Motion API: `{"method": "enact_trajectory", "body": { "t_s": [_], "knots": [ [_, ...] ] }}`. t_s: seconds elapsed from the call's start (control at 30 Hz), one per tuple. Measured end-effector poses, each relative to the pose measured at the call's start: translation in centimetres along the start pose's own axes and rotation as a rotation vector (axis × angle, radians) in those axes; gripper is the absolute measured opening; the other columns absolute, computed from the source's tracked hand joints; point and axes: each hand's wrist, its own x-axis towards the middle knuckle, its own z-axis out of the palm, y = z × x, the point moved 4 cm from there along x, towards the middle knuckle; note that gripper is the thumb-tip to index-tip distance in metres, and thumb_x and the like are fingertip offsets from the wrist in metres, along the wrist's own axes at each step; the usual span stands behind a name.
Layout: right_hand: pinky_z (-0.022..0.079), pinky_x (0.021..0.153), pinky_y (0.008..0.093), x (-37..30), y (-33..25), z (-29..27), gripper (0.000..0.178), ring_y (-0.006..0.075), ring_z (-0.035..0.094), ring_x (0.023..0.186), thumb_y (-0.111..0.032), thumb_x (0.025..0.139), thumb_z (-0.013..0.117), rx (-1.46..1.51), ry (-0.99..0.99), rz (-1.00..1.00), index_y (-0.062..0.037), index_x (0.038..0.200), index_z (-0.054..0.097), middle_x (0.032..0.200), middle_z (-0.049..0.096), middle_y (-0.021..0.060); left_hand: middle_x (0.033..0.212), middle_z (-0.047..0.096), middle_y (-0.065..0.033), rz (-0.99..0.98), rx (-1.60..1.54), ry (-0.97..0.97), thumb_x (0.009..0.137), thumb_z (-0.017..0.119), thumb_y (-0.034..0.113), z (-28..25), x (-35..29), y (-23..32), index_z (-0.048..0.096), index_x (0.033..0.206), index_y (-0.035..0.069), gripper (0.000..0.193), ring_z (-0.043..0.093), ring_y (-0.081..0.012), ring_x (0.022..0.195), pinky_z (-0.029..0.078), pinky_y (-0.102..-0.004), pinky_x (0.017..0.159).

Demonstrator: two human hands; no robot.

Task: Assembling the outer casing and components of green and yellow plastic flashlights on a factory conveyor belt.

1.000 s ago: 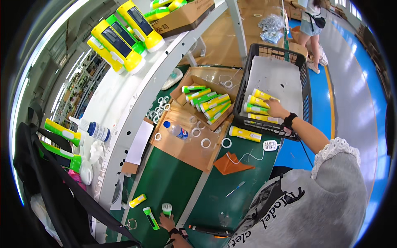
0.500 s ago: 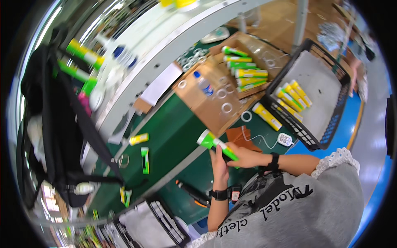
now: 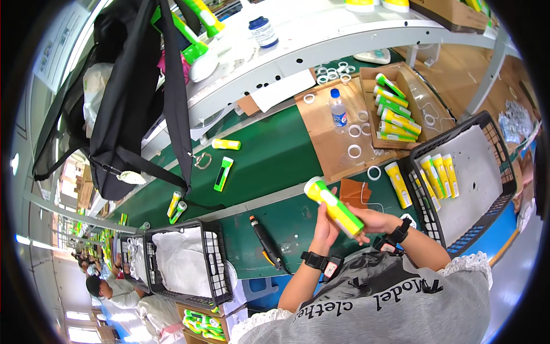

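Note:
A yellow and green flashlight (image 3: 338,211) is held above the bench, its white-rimmed head tilted up to the left. My left hand (image 3: 325,230) is closed round its body from the left and below. At the tail end, my right hand (image 3: 375,221) grips from the right, with some fingertips hidden. An electric screwdriver (image 3: 266,243), black with orange parts, lies to the left of my hands. Just beyond the flashlight is a brown-orange cloth or sheet (image 3: 354,193). A yellow flashlight (image 3: 398,184) lies to the right, beside a white ring (image 3: 373,173).
A black crate (image 3: 472,178) holds several flashlights at right; a cardboard box (image 3: 372,109) holds more behind. A bottle (image 3: 338,112) and white rings lie on cardboard. Another crate (image 3: 186,264) stands left. A black bag (image 3: 137,114) hangs at upper left. A person (image 3: 123,289) sits at far left.
The view has swung, shifting the bench in the picture. The held flashlight shows a yellow and green side where green and black showed before. My right hand is now at its tail end.

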Motion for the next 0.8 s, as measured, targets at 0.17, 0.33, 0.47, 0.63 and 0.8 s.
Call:
{"method": "enact_trajectory", "body": {
  "t_s": [0.17,0.33,0.47,0.63,0.8],
  "knots": [
    [0.048,0.065,0.0371,-2.1,-3.2,2.1,0.038,0.0291,0.06,0.075,-0.024,0.081,0.055,-1.219,0.671,-0.591,-0.001,0.11,0.045,0.091,0.056,0.0151,0.095,0.054,-0.0079,-0.068,0.153,0.274,0.089,0.049,0.025,-1.4,1.1,-0.5,0.042,0.111,0.008,0.029,0.055,-0.0218,0.091,0.045,-0.0426,0.086],
    [0.05,0.064,0.038,-3.5,-3.0,4.8,0.053,0.0305,0.059,0.083,-0.023,0.075,0.063,-1.609,0.61,-0.436,-0.0078,0.121,0.042,0.111,0.046,0.0152,0.093,0.055,-0.008,-0.027,0.313,0.282,0.09,0.046,0.028,-1.3,1.8,-1.8,0.042,0.109,0.006,0.029,0.056,-0.018,0.082,0.048,-0.0319,0.07],
    [0.05,0.061,0.0355,-4.0,-3.7,6.2,0.056,0.0289,0.059,0.078,-0.034,0.07,0.067,-1.741,0.591,-0.356,-0.0032,0.113,0.048,0.102,0.049,0.012,0.089,0.056,-0.0081,-0.064,0.342,0.335,0.09,0.045,0.031,-1.0,1.8,-2.2,0.043,0.106,0.006,0.03,0.056,-0.0167,0.077,0.048,-0.0313,0.067],
    [0.049,0.066,0.0342,-4.2,-3.5,6.9,0.053,0.0286,0.056,0.085,-0.028,0.061,0.074,-1.762,0.551,-0.532,0.0002,0.099,0.049,0.096,0.049,0.0125,0.085,0.056,-0.0082,-0.061,0.346,0.324,0.089,0.046,0.034,-0.6,1.4,-2.1,0.044,0.104,0.007,0.031,0.055,-0.0161,0.075,0.048,-0.0312,0.066],
    [0.048,0.065,0.0348,-4.0,-3.0,6.7,0.048,0.0278,0.055,0.083,-0.025,0.061,0.073,-1.713,0.578,-0.676,-0.0014,0.094,0.048,0.09,0.05,0.0121,0.083,0.056,-0.0074,-0.086,0.237,0.295,0.088,0.047,0.039,-1.5,1.1,-3.4,0.045,0.103,0.007,0.036,0.056,-0.0163,0.071,0.048,-0.0308,0.063]
  ]
}}
